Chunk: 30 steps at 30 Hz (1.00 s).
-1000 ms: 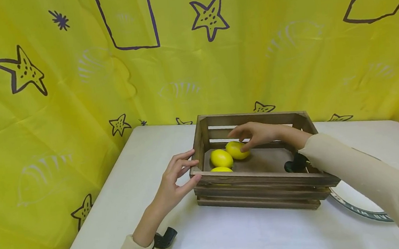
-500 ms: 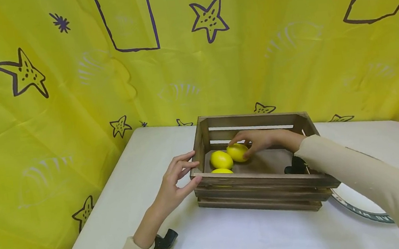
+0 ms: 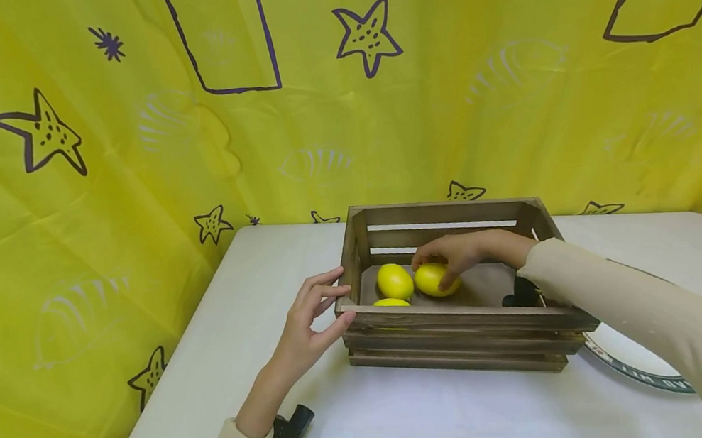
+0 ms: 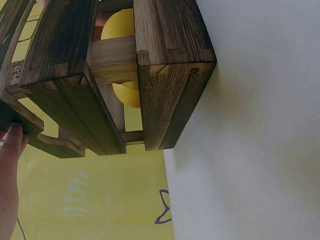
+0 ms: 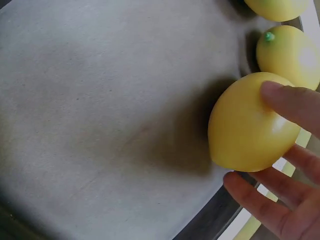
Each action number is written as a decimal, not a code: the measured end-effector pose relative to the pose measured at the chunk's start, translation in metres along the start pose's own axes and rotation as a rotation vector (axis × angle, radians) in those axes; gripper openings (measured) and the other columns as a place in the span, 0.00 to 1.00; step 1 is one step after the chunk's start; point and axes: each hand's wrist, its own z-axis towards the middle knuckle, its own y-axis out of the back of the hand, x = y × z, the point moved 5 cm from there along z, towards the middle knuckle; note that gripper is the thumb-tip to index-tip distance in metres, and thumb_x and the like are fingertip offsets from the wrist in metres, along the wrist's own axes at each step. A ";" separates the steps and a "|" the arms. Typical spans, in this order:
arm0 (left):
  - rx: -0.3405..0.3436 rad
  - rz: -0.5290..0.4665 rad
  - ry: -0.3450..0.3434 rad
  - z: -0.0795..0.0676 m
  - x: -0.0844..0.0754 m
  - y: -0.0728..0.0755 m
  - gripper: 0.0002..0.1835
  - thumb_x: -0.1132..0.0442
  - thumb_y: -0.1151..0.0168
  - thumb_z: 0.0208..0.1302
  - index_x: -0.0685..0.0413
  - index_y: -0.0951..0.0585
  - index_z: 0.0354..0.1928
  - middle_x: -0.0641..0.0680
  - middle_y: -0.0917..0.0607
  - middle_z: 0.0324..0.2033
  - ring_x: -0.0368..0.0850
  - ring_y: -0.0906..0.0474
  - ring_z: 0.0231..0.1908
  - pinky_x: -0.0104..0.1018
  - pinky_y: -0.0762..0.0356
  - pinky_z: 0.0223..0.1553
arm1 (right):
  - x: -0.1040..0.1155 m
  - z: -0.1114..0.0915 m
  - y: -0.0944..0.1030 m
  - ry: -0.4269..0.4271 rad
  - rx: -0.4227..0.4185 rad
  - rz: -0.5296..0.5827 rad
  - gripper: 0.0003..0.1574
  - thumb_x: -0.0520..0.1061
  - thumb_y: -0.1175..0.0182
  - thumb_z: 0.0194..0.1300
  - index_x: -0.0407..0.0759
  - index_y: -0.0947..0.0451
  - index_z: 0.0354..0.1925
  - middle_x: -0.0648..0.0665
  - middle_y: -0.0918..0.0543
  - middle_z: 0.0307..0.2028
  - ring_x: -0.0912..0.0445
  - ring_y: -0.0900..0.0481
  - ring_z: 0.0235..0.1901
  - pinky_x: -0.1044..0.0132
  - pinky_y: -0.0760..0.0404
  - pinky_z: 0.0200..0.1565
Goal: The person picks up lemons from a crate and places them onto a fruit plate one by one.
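Note:
My right hand (image 3: 462,250) reaches down into a brown slatted wooden crate (image 3: 453,333) and holds a yellow lemon (image 3: 429,281) between thumb and fingers. In the right wrist view, that lemon (image 5: 247,125) has the thumb on its upper side and fingers along its lower side. A second lemon (image 3: 394,281) lies just left of it, and a third lemon (image 3: 391,302) is partly hidden by the crate's front slat. Fairly straight, spread fingers of my left hand (image 3: 304,320) touch the crate's left end. Only part of the left hand (image 4: 7,180) enters the left wrist view.
The crate stands on a white table (image 3: 411,420) near a yellow curtain (image 3: 379,116) with starfish drawings. At the crate's right, a white plate (image 3: 635,353) with a green patterned rim is partly covered by the right sleeve (image 3: 644,317).
My right hand has lowered onto the lemon, gripped it and shifted it right, away from the neighbouring lemon. That neighbour has turned slightly. My left hand stays at the crate's end.

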 end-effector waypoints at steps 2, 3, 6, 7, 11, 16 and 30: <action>-0.001 0.002 -0.001 0.000 0.000 0.000 0.18 0.76 0.35 0.59 0.62 0.23 0.51 0.60 0.29 0.63 0.59 0.28 0.61 0.45 0.23 0.58 | -0.002 -0.001 -0.002 -0.023 0.027 -0.030 0.34 0.39 0.32 0.58 0.42 0.29 0.62 0.39 0.27 0.60 0.46 0.30 0.56 0.47 0.30 0.60; -0.001 0.002 -0.001 0.000 0.000 -0.001 0.18 0.76 0.35 0.58 0.63 0.23 0.51 0.60 0.29 0.63 0.59 0.28 0.61 0.45 0.23 0.58 | -0.002 -0.001 -0.003 -0.030 0.037 -0.046 0.35 0.40 0.32 0.58 0.42 0.29 0.63 0.38 0.27 0.61 0.46 0.30 0.56 0.47 0.30 0.60; -0.002 0.006 -0.002 0.000 0.000 -0.001 0.18 0.76 0.35 0.58 0.64 0.23 0.51 0.60 0.29 0.63 0.59 0.28 0.61 0.45 0.23 0.57 | -0.003 -0.002 -0.005 -0.033 0.057 -0.065 0.36 0.41 0.31 0.58 0.43 0.30 0.64 0.37 0.28 0.61 0.44 0.30 0.57 0.46 0.30 0.61; -0.002 0.007 -0.002 0.000 0.000 -0.001 0.18 0.76 0.35 0.58 0.64 0.23 0.51 0.60 0.29 0.63 0.59 0.28 0.61 0.45 0.23 0.57 | -0.003 -0.002 -0.005 -0.033 0.060 -0.068 0.36 0.41 0.31 0.58 0.43 0.30 0.64 0.37 0.28 0.62 0.44 0.30 0.59 0.45 0.30 0.61; -0.001 0.007 -0.002 0.000 0.001 -0.002 0.18 0.76 0.35 0.58 0.62 0.23 0.51 0.60 0.29 0.63 0.59 0.29 0.61 0.45 0.23 0.57 | -0.002 -0.003 -0.006 -0.016 0.083 -0.066 0.35 0.41 0.31 0.58 0.43 0.29 0.63 0.37 0.27 0.61 0.42 0.30 0.60 0.45 0.29 0.62; 0.000 0.007 -0.010 0.000 0.001 -0.002 0.19 0.76 0.35 0.58 0.61 0.23 0.51 0.60 0.29 0.63 0.59 0.28 0.60 0.44 0.23 0.57 | -0.001 -0.004 -0.005 -0.018 0.097 -0.060 0.36 0.41 0.30 0.56 0.43 0.28 0.62 0.39 0.26 0.59 0.45 0.29 0.58 0.47 0.28 0.61; -0.005 0.023 0.006 0.000 0.001 -0.002 0.18 0.76 0.35 0.59 0.62 0.23 0.51 0.60 0.29 0.63 0.58 0.27 0.59 0.45 0.23 0.57 | 0.004 -0.011 0.008 -0.007 0.045 -0.055 0.36 0.42 0.32 0.58 0.41 0.29 0.64 0.38 0.28 0.63 0.47 0.31 0.58 0.49 0.30 0.62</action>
